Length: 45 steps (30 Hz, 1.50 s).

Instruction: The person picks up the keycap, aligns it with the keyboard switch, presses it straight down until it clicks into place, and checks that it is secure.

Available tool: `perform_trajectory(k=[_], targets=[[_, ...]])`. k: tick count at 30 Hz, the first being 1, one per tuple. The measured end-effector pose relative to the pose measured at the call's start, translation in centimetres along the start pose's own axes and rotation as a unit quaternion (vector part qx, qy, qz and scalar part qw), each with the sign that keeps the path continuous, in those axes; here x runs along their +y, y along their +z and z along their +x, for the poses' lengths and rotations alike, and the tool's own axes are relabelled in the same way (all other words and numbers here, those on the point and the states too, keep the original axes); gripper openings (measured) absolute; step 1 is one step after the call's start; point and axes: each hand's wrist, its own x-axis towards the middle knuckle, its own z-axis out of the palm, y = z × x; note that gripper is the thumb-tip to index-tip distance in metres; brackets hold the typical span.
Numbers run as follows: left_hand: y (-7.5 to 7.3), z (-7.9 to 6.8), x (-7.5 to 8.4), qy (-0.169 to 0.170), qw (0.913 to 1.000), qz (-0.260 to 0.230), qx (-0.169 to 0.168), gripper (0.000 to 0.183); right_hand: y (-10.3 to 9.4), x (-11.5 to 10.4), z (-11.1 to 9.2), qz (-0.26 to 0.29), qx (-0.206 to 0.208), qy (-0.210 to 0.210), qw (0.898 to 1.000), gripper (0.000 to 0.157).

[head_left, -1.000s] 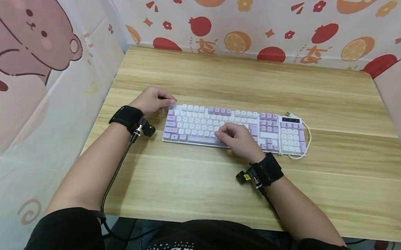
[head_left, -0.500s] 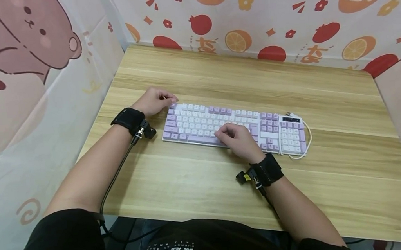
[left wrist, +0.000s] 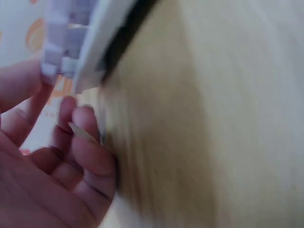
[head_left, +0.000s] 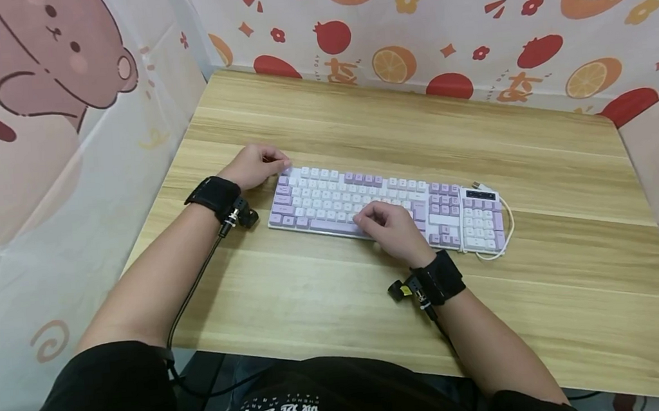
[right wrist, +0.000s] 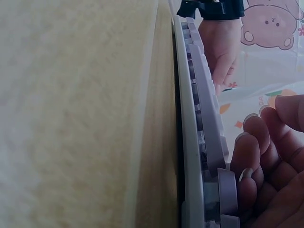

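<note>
A white and lilac computer keyboard (head_left: 334, 195) lies flat on the wooden table. At its far left corner is my left hand (head_left: 255, 165), its thumb and forefinger pinching the corner keycap (left wrist: 49, 64). The other left fingers curl below the keyboard's edge in the left wrist view. My right hand (head_left: 392, 229) lies over the right part of the letter keys, loosely curled and holding nothing. In the right wrist view its fingertips (right wrist: 247, 152) are right at the front row of keys. The hand hides some of the keys below it.
A white cable (head_left: 508, 224) is wrapped round the keyboard's number pad, with its plug (head_left: 477, 185) at the back. The wooden table (head_left: 336, 295) runs up to printed cloth (head_left: 389, 39) behind and at the left. Each wrist wears a black strap (head_left: 212, 196) with a camera.
</note>
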Motion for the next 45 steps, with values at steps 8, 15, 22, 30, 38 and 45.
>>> perform_trajectory(k=[8, 15, 22, 30, 38, 45], targets=[[0.1, 0.9, 0.7, -0.054, 0.9956, -0.053, -0.055, 0.036, -0.2, -0.6, -1.0, -0.01, 0.005, 0.008, 1.0, 0.024], [0.8, 1.3, 1.0, -0.044, 0.9951, -0.031, -0.082, 0.028, -0.4, 1.8, -1.1, 0.0, 0.021, 0.017, 1.0, 0.029], [1.7, 1.5, 1.9, -0.008, 0.9974, 0.017, -0.07, 0.031, -0.6, 1.8, -1.5, -0.014, 0.026, 0.003, 1.0, 0.03], [1.9, -0.1, 2.7, 0.031, 0.9898, 0.134, 0.036, 0.02, 1.2, 1.1, -2.1, -0.107, 0.001, -0.067, 0.992, 0.02], [0.8, -1.5, 1.6, 0.013, 0.9861, 0.152, 0.067, 0.02, 1.8, -0.6, -1.4, -0.158, -0.054, -0.127, 0.978, 0.018], [0.8, -1.1, 1.6, 0.016, 0.9889, 0.137, 0.055, 0.024, -2.0, -0.3, -1.2, -0.147, -0.017, -0.112, 0.983, 0.019]])
